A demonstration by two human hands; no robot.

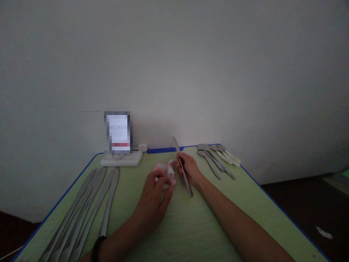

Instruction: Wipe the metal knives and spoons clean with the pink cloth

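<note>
A metal table knife point(186, 181) slants across the fingers of my right hand point(189, 168), its blade pointing up toward the wall and its handle end toward me. My right hand is closed around the knife near its middle. Just left of it, my left hand point(158, 191) pinches a crumpled pink-and-white cloth point(165, 170), which may be tissue. The cloth reaches close to my right fingertips; I cannot tell whether they touch it. Several more table knives point(89, 203) lie side by side on the left of the table, partly behind my left forearm.
On the right of the green table point(174, 233) lie several spoons point(211, 162) and some white-handled cutlery point(227, 158). A lit, blurred screen point(118, 133) stands on a white base point(121, 159) at the back left, beside a small white block point(142, 147). The wall point(174, 72) rises directly behind.
</note>
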